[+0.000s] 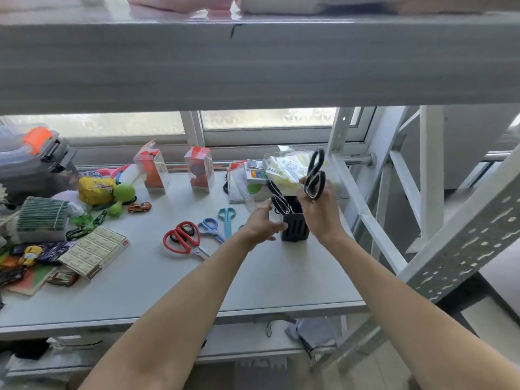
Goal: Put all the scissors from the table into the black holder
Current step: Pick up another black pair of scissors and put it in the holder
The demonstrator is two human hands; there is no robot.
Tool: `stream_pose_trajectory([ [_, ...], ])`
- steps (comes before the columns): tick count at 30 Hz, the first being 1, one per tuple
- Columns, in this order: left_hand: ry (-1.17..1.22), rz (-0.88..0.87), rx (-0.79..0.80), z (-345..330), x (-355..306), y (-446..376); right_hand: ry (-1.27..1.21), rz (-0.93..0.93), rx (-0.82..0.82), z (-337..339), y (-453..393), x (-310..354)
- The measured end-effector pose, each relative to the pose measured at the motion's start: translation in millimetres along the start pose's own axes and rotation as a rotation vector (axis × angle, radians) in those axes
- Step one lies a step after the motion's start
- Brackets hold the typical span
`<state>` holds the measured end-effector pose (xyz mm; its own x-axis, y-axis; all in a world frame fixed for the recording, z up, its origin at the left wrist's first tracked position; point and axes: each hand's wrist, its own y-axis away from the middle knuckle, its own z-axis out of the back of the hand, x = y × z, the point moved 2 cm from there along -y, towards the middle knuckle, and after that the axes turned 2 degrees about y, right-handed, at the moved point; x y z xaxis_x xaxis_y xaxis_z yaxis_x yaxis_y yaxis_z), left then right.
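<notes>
The right hand (pixel 319 212) gripped black-handled scissors (pixel 315 175) above the black holder (pixel 295 228) near the worktop's (pixel 253 282) right edge. The left hand (pixel 263 222), fingers spread and empty, steadied the holder, where another pair (pixel 278 199) stood. Red scissors (pixel 184 239), blue scissors (pixel 211 228) and teal scissors (pixel 226 219) lay mid-worktop.

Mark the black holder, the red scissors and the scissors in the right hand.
black holder (pixel 295 228), head view, on its slotted front wall.
red scissors (pixel 184 239), head view, where the two handle loops meet.
black-handled scissors (pixel 315 175), head view, between the handle loops above the right hand (pixel 323 212).
</notes>
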<state>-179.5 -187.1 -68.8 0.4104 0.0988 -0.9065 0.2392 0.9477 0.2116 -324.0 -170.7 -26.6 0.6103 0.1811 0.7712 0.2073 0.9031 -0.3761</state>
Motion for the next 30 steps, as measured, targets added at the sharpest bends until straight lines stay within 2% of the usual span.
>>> stream_pose_trajectory([
  [3, -0.002, 0.021, 0.023, -4.5, 0.1, -4.8, 0.32, 0.008, 0.211, -12.2, -9.4, -8.3],
  [5, 0.007, 0.039, 0.024, -5.8, 0.0, -7.2, 0.449, 0.0, 0.274, -17.2, -11.7, -9.2],
  [13, 0.092, 0.04, -0.018, -8.0, 2.5, -11.7, 0.566, -0.051, 0.415, -24.4, -18.6, -1.4],
  [18, 0.128, 0.028, -0.02, -10.5, 3.9, -10.6, 0.665, -0.018, 0.432, -21.6, -17.2, 2.8],
  [21, 0.143, 0.016, -0.018, -11.6, 2.7, -8.2, 0.715, 0.036, 0.397, -20.4, -17.1, 1.3],
  [24, 0.134, 0.015, -0.002, -9.9, 4.9, -8.4, 0.638, 0.054, 0.303, -19.8, -16.6, -6.2],
  [27, 0.112, 0.017, -0.003, 1.8, 13.7, -6.8, 0.453, 0.061, 0.099, -12.3, -14.0, -10.6],
  [30, 0.143, -0.003, -0.099, 29.0, 31.8, -3.4, 0.271, 0.049, -0.103, -2.8, -0.5, -9.3],
])
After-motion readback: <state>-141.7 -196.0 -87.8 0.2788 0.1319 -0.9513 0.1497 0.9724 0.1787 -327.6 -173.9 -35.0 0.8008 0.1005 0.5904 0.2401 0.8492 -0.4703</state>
